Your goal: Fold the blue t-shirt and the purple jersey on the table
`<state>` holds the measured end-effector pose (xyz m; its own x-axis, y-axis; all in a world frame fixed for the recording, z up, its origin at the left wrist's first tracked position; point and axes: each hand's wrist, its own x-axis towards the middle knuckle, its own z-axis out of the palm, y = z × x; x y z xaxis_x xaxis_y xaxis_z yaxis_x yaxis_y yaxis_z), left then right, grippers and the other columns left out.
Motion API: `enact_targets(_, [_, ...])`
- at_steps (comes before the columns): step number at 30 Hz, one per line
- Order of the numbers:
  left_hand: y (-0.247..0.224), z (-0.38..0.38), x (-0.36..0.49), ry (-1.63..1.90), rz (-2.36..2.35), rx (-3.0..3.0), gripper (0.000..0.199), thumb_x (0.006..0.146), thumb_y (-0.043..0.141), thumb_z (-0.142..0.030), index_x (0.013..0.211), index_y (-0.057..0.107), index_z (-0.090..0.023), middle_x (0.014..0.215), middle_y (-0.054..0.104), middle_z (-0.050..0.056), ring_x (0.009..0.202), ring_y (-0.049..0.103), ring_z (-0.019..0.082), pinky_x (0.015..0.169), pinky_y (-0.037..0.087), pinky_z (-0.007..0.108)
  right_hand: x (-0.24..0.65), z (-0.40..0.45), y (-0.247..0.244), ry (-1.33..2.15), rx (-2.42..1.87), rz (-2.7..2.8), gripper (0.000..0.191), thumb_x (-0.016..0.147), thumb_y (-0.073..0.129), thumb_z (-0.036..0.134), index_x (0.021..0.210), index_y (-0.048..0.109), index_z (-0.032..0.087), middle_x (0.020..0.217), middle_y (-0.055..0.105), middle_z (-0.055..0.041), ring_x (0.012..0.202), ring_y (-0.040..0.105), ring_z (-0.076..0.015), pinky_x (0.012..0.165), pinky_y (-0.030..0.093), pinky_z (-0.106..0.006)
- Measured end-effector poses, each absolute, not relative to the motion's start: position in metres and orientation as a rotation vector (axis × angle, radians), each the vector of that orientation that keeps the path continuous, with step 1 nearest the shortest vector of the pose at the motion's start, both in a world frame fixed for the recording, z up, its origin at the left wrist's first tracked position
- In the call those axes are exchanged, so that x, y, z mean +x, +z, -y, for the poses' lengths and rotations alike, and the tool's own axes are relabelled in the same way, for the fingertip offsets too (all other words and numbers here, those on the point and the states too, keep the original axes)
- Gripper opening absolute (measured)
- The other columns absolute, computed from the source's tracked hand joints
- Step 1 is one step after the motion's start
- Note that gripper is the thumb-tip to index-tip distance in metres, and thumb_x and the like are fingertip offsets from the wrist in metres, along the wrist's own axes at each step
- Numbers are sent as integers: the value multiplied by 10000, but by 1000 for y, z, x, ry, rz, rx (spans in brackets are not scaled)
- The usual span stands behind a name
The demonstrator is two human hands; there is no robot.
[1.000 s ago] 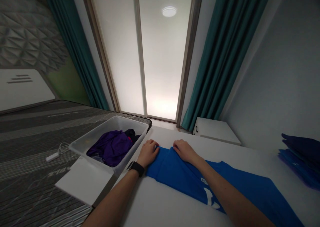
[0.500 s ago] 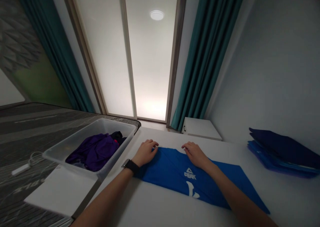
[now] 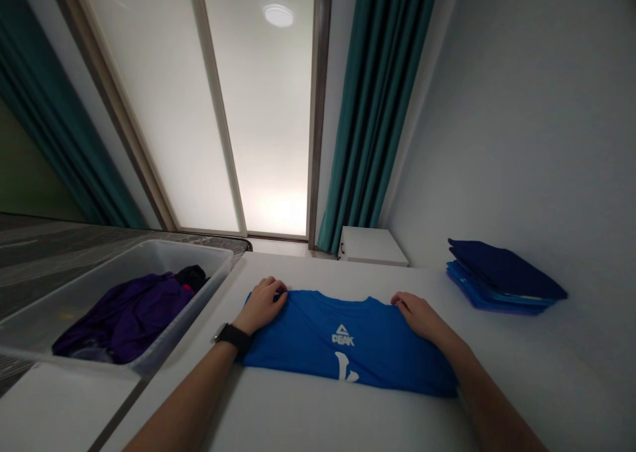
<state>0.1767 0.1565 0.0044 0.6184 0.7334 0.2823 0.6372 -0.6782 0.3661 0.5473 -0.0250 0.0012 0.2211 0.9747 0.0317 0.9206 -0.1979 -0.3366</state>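
Observation:
A blue T-shirt [image 3: 308,346] with white PEAK lettering and part of a larger white mark lies folded on the white table [image 3: 298,415]. Its neckline faces away from me. On its far left corner rests my left hand [image 3: 262,304], fingers loosely curved, thumb apart; a watch with a black band [image 3: 232,336] is on that wrist. My right hand [image 3: 417,316] lies over the far right shoulder of the shirt, fingers bent lightly at the edge. Neither hand visibly pinches cloth. My right forearm crosses beside the shirt's right end and hides some of it.
A clear plastic bin [image 3: 142,366] at the left holds purple and dark clothes [image 3: 132,313]. A stack of folded blue garments [image 3: 504,273] sits at the right by the wall. Beyond the table stand a white cabinet [image 3: 372,246] and a teal curtain [image 3: 375,127].
Both hands have moved outward along the shirt's far edge, away from the neckline. The shirt's right end no longer reaches out past my right forearm. The view has turned right.

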Motion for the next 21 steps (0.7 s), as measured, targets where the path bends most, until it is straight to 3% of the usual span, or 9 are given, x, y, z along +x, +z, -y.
enact_targets(5, [6, -154, 174, 650, -1071, 2593, 146, 860, 475, -278, 857, 604, -209, 884, 600, 62, 892, 567, 244, 836, 447, 369, 554, 38, 13, 486, -2174, 1727, 291, 916, 334, 263, 957, 619, 218, 992, 699, -75, 944, 634, -209, 852, 431, -326])
enact_targets(12, [6, -150, 175, 543, -1099, 2555, 184, 894, 423, -326, 957, 547, -206, 916, 610, 57, 849, 597, 221, 791, 455, 343, 542, 42, 15, 392, -2263, 1693, 200, 888, 438, 285, 974, 595, 196, 896, 649, -77, 815, 596, -195, 748, 424, -297])
enact_targets(17, [4, -151, 175, 493, -1107, 2585, 185, 895, 396, -284, 941, 551, -195, 943, 613, 75, 885, 600, 227, 812, 452, 345, 533, 43, 17, 371, -2155, 1766, 95, 857, 461, 210, 822, 550, 207, 841, 588, -35, 768, 544, -156, 727, 406, -260])
enact_targets(21, [5, -152, 175, 477, -1113, 2592, 193, 908, 360, -300, 924, 522, -198, 946, 621, 84, 886, 603, 235, 811, 455, 350, 539, 46, 15, 488, -2272, 1621, 104, 892, 451, 274, 913, 530, 209, 737, 574, -3, 684, 539, -160, 647, 375, -258])
